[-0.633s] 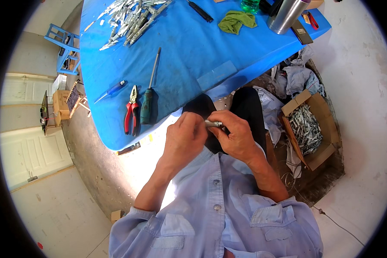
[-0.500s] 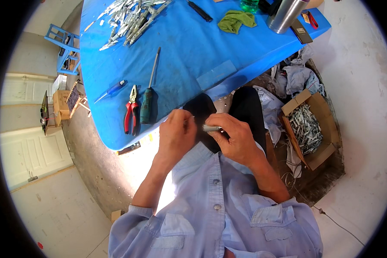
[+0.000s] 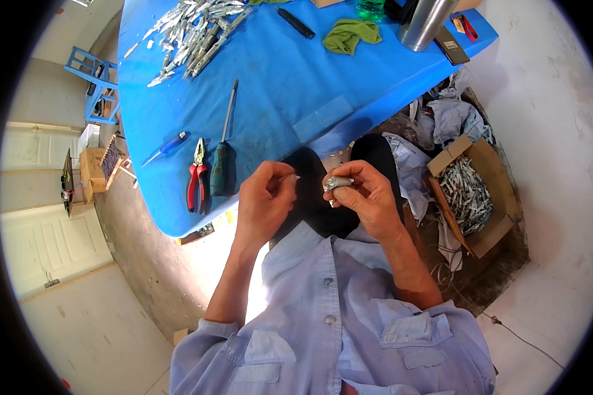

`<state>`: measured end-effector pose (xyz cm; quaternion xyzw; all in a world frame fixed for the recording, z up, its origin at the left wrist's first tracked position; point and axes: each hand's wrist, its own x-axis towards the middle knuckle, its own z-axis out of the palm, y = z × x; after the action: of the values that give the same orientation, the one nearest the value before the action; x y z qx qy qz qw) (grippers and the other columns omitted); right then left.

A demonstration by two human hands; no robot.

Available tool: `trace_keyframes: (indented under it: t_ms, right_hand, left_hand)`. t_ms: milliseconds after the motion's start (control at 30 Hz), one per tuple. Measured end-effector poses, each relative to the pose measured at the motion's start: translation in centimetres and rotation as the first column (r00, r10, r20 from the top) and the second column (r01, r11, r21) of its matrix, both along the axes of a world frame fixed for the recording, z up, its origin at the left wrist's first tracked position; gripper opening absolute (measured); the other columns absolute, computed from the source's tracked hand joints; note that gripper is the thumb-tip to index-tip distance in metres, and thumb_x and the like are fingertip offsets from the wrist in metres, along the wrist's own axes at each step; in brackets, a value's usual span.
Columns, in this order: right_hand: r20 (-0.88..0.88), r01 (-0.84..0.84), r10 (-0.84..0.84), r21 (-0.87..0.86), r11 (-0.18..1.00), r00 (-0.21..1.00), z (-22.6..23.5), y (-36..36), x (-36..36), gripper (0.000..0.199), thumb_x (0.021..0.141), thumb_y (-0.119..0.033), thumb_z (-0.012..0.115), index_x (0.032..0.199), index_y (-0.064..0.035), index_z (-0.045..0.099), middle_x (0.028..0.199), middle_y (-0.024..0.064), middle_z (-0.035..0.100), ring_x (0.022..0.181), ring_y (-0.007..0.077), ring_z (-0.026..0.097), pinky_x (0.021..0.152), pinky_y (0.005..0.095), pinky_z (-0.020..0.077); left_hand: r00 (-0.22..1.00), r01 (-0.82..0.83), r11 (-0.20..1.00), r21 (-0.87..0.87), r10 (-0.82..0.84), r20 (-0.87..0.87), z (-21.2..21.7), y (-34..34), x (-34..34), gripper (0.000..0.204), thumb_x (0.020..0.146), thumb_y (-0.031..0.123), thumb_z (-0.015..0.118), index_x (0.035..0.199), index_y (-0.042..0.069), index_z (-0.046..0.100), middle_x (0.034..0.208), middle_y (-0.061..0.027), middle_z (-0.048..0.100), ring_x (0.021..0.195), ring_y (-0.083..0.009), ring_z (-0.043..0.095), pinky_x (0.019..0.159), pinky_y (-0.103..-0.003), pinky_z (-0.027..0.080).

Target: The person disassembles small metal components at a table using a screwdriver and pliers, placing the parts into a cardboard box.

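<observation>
My right hand (image 3: 370,197) pinches a short, grey, metallic-looking cylindrical piece (image 3: 338,182) between thumb and fingers, above my lap. To its left, my left hand (image 3: 267,199) is closed, thumb against fingertips. A tiny pale bit shows at those fingertips, too small to name. The two hands are apart. On the blue-covered table (image 3: 270,108) ahead lie red-handled pliers (image 3: 198,178), a screwdriver with a dark green handle (image 3: 224,168) and a thin tool with a blue handle (image 3: 171,145). A heap of silvery strip-like pieces (image 3: 194,36) covers the table's far left.
An open cardboard box (image 3: 491,191) of similar silvery pieces stands at my right, beside crumpled plastic bags (image 3: 451,118). A steel flask (image 3: 427,25), a green cloth (image 3: 351,36) and a black pen-like tool (image 3: 296,23) rest on the table. A blue stool (image 3: 99,85) stands left.
My hands have drawn apart a little. The right hand has turned the grey piece so that more of it shows. The view has shifted slightly.
</observation>
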<state>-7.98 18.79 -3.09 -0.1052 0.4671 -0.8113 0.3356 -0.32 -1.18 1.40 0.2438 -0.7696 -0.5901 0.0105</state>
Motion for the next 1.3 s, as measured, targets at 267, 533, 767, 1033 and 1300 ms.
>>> trace_keyframes:
  t_ms: [267, 533, 767, 1033, 1300]
  right_hand:
    - [0.180, 0.022, 0.006, -0.151, 0.988, 0.984, -1.2, 0.4, 0.0, 0.022, 0.099, -0.005, 0.063, 0.121, -0.0030, 0.063, 0.112, 0.0095, 0.070, 0.092, 0.0171, 0.071, 0.075, 0.0272, 0.0557]
    - [0.333, 0.180, -0.116, -0.170, 0.969, 0.936, -3.4, 1.8, -0.5, 0.019, 0.103, -0.013, 0.062, 0.120, -0.0058, 0.065, 0.107, 0.0079, 0.071, 0.090, 0.0151, 0.070, 0.073, 0.0274, 0.0548]
    - [0.362, 0.306, -0.226, -0.180, 0.935, 0.904, -5.3, 3.5, -0.5, 0.021, 0.105, -0.015, 0.059, 0.122, -0.0051, 0.065, 0.100, 0.0042, 0.068, 0.084, 0.0154, 0.064, 0.068, 0.0276, 0.0499]
    - [0.435, 0.287, -0.218, -0.097, 0.953, 0.873, -4.8, 3.3, 0.3, 0.033, 0.109, -0.031, 0.056, 0.123, -0.0031, 0.066, 0.090, 0.0053, 0.068, 0.074, 0.0135, 0.062, 0.063, 0.0257, 0.0486]
    - [0.486, 0.253, -0.246, 0.054, 0.966, 0.839, -3.6, 2.9, 0.5, 0.042, 0.111, -0.038, 0.049, 0.115, 0.0002, 0.067, 0.082, 0.0049, 0.067, 0.065, 0.0140, 0.059, 0.059, 0.0256, 0.0481]
  left_hand:
    - [0.968, 0.047, 0.962, -0.268, -0.110, -0.226, -3.4, 0.5, -1.7, 0.019, 0.097, 0.002, 0.066, 0.115, -0.002, 0.069, 0.115, -0.0100, 0.072, 0.086, -0.0129, 0.070, 0.069, -0.025, 0.057]
    - [0.953, 0.058, 0.810, -0.583, -0.220, -0.210, -4.5, 0.1, -2.4, 0.019, 0.098, 0.007, 0.066, 0.114, 0.000, 0.072, 0.113, -0.0142, 0.074, 0.083, -0.0219, 0.072, 0.072, -0.031, 0.056]
    - [0.945, -0.011, 0.798, -0.603, -0.189, -0.267, -6.9, 1.3, -2.7, 0.012, 0.096, 0.006, 0.067, 0.105, 0.000, 0.073, 0.093, -0.0144, 0.073, 0.077, -0.0252, 0.069, 0.070, -0.031, 0.053]
    - [0.960, 0.123, 0.862, -0.492, -0.230, -0.162, -4.7, 2.5, -2.1, 0.016, 0.097, 0.015, 0.068, 0.094, 0.000, 0.072, 0.088, -0.0142, 0.071, 0.072, -0.0309, 0.067, 0.067, -0.038, 0.053]
    - [0.987, 0.129, 0.939, -0.319, -0.153, -0.050, -3.7, 3.3, -0.3, 0.019, 0.096, 0.016, 0.070, 0.099, -0.002, 0.073, 0.083, -0.0128, 0.071, 0.070, -0.0191, 0.067, 0.066, -0.031, 0.052]
